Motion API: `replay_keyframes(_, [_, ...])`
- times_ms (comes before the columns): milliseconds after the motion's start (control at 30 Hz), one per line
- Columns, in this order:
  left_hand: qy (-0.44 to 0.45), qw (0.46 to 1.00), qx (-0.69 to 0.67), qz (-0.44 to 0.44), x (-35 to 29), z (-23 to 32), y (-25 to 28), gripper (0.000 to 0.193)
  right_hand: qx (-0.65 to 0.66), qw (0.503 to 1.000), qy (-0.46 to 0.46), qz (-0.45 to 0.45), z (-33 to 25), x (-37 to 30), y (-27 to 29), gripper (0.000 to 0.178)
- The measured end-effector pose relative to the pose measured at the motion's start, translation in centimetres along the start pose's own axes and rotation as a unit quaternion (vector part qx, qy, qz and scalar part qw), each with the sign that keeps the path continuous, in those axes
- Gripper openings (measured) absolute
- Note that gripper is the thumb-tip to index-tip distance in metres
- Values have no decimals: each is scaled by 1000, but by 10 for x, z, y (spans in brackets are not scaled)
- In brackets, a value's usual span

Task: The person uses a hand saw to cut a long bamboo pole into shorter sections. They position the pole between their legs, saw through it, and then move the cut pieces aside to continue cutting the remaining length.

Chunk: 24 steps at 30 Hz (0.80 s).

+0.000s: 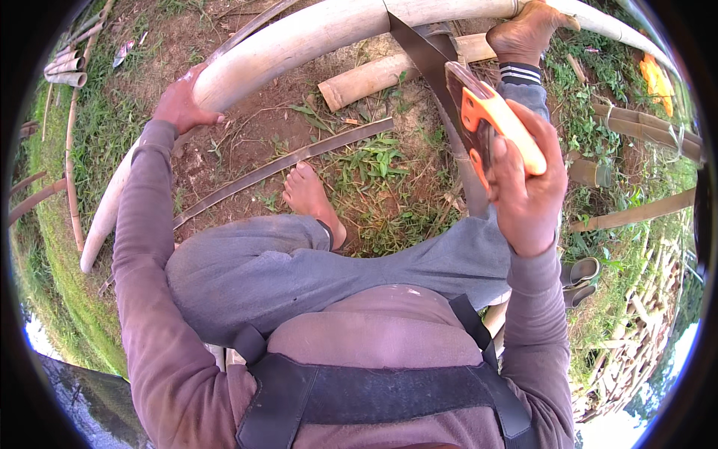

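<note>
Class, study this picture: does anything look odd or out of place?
Yes: the bare right foot is at the pale pole, near the saw blade, seemingly unprotected, while dark footwear sits unworn at right. The orange scrap on the grass may be litter.

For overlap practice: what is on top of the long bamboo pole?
The left hand grips the bamboo pole; the handsaw blade seems to meet it; a bare foot overlaps it farther right. Bamboo beneath palm and foot is covered.
</note>
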<state>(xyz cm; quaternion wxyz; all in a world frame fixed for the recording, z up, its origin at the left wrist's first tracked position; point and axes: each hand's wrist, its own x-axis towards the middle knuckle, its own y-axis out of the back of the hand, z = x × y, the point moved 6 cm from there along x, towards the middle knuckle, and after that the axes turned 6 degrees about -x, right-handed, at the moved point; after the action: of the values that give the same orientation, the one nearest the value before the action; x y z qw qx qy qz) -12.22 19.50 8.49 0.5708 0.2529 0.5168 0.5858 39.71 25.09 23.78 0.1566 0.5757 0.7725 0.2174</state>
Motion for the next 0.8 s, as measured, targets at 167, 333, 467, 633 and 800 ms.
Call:
replay_keyframes(167, [-1, 1000, 0, -5, 1, 9, 1, 117, 33, 997, 65, 25, 14, -1, -1, 40])
replay_keyframes(333, [-14, 1000, 22, -8, 13, 12, -1, 119, -46, 988, 102, 103, 36, 99, -71, 38])
replay_keyframes(467, [-4, 1000, 6, -16, 1, -9, -3, 122, 26, 996, 17, 87, 56, -24, -18, 31])
replay_keyframes(633, [7, 1000, 17, -24, 4, 5, -3, 121, 11, 996, 30, 89, 75, -39, -15, 17])
replay_keyframes(800, [9, 999, 21, -23, 12, 18, 6, 122, -42, 992, 30, 116, 53, 80, -75, 27])
